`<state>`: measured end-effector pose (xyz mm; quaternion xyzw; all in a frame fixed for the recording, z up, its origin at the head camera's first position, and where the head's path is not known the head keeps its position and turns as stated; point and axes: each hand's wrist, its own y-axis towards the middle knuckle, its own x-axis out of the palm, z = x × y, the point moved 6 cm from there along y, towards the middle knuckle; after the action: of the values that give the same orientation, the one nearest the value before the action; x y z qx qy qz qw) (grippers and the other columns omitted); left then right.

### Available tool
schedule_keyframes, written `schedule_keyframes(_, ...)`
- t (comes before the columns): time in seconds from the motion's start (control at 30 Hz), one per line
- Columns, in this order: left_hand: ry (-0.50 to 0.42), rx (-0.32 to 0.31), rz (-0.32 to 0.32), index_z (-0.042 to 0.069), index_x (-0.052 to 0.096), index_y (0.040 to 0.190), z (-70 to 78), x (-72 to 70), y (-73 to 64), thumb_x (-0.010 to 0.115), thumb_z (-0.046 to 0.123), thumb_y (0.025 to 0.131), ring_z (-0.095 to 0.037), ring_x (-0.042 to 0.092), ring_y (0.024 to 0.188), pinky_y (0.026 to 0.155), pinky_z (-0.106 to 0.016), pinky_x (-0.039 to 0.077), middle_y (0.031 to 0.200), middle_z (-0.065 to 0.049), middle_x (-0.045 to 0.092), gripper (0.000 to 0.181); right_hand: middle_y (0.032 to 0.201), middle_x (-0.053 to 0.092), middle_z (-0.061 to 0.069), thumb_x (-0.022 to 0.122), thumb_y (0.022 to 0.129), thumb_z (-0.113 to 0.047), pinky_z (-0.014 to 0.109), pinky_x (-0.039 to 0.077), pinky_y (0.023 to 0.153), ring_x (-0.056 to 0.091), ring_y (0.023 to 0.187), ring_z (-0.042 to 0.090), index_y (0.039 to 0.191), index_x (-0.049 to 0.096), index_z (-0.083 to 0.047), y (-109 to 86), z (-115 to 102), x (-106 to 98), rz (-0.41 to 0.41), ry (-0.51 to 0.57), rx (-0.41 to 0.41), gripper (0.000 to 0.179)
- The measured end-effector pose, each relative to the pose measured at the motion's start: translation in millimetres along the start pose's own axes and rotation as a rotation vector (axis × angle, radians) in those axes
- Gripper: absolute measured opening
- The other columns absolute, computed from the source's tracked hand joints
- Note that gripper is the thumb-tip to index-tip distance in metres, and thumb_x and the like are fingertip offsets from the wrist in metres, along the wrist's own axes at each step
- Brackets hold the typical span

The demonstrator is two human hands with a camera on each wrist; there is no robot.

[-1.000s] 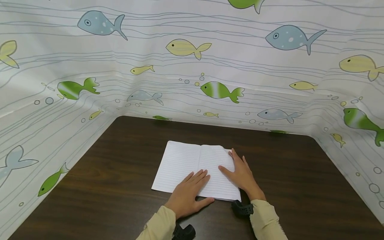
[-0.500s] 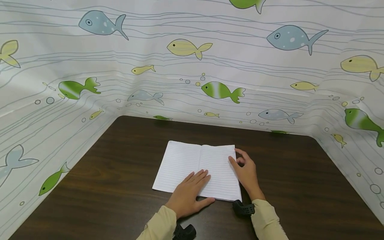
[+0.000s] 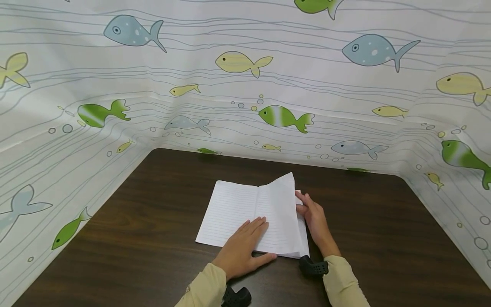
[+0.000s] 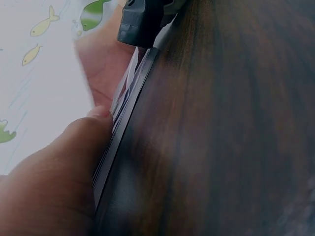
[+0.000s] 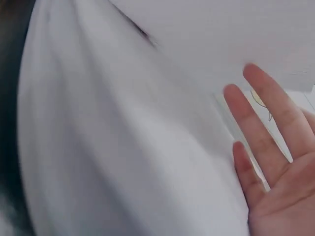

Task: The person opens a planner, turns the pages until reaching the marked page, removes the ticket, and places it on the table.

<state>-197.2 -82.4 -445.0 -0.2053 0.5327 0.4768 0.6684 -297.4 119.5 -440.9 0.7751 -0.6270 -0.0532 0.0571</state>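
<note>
An open notebook (image 3: 230, 213) with lined white pages lies on the table. My left hand (image 3: 241, 249) rests flat on its lower middle, fingers straight across the right page and thumb along the near edge. In the left wrist view the thumb (image 4: 69, 152) lies against the stacked page edges. The right page (image 3: 280, 204) is lifted, its far outer corner raised and its sheet bowed. My right hand (image 3: 316, 221) is at the outer edge, its fingertips partly behind that page. The right wrist view shows its fingers (image 5: 256, 140) extended and spread against the paper; the thumb is hidden.
The dark wooden table (image 3: 134, 221) extends around the notebook. White fish-print sheeting (image 3: 238, 94) stands along its back and both sides. A black wrist device (image 3: 312, 266) sits at the right wrist, and another black device (image 3: 238, 296) at the left.
My right hand went from lying on the right page to its outer far corner, then behind it. The page has risen from flat to bowed. The left hand has stayed in place.
</note>
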Motion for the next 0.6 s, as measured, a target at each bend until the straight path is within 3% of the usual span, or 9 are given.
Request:
schedule_keyframes(0.07, -0.017, 0.005, 0.018, 0.007, 0.046, 0.155, 0.4, -0.5, 0.3, 0.059, 0.064, 0.098, -0.02, 0.041, 0.149, 0.125, -0.038, 0.026, 0.16, -0.007, 0.045, 0.081, 0.106, 0.079, 0.006, 0.023, 0.113, -0.047, 0.015, 0.042, 0.102, 0.069, 0.108, 0.004, 0.146, 0.04, 0.021, 0.3, -0.2, 4.0, -0.078, 0.07, 0.001, 0.077)
schedule_keyframes(0.17, -0.055, 0.014, 0.044, 0.007, 0.049, 0.152, 1.2, -1.6, 0.5, 0.063, 0.06, 0.098, -0.021, 0.044, 0.146, 0.124, -0.04, 0.029, 0.157, -0.008, 0.049, 0.077, 0.1, 0.079, -0.008, 0.018, 0.114, -0.044, 0.017, 0.043, 0.101, 0.07, 0.106, 0.004, 0.138, 0.037, 0.031, 0.1, -0.2, 6.5, -0.16, 0.144, -0.011, 0.082)
schedule_keyframes(0.27, -0.105, 0.014, 0.073, 0.009, 0.053, 0.149, 2.1, -3.4, 1.0, 0.064, 0.053, 0.099, -0.021, 0.048, 0.143, 0.123, -0.042, 0.03, 0.153, -0.007, 0.053, 0.068, 0.099, 0.079, -0.008, 0.018, 0.114, -0.044, 0.018, 0.043, 0.101, 0.07, 0.106, 0.004, 0.136, 0.041, 0.031, -0.9, 0.0, 6.5, -0.193, 0.158, -0.016, 0.081)
schedule_keyframes(0.37, -0.183, 0.015, 0.135, 0.009, 0.055, 0.147, 2.5, -8.2, 1.1, 0.062, 0.039, 0.104, -0.02, 0.052, 0.14, 0.121, -0.043, 0.035, 0.15, -0.006, 0.056, 0.053, 0.102, 0.08, 0.002, 0.02, 0.113, -0.046, 0.037, 0.03, 0.12, 0.06, 0.128, 0.009, 0.138, 0.046, 0.024, -1.5, -0.9, 5.9, -0.185, 0.103, -0.015, 0.079)
schedule_keyframes(0.5, -0.273, 0.008, 0.294, 0.006, 0.055, 0.145, 0.5, -18.3, 0.0, 0.065, 0.018, 0.102, -0.022, 0.057, 0.133, 0.112, -0.045, 0.046, 0.144, -0.008, 0.06, 0.046, 0.111, 0.075, 0.022, 0.021, 0.113, -0.049, 0.064, 0.006, 0.122, 0.044, 0.145, 0.018, 0.141, 0.049, 0.017, -0.3, -3.1, 6.4, -0.188, 0.017, -0.029, 0.077)
schedule_keyframes(0.6, -0.254, -0.041, 0.493, -0.001, 0.051, 0.144, -4.2, -28.7, -2.8, 0.068, 0.01, 0.096, -0.027, 0.061, 0.124, 0.103, -0.049, 0.053, 0.137, -0.014, 0.061, 0.051, 0.117, 0.072, 0.028, 0.019, 0.113, -0.047, 0.057, 0.012, 0.123, 0.058, 0.132, 0.017, 0.142, 0.047, 0.017, 1.7, -4.3, 6.7, -0.203, 0.001, -0.047, 0.076)
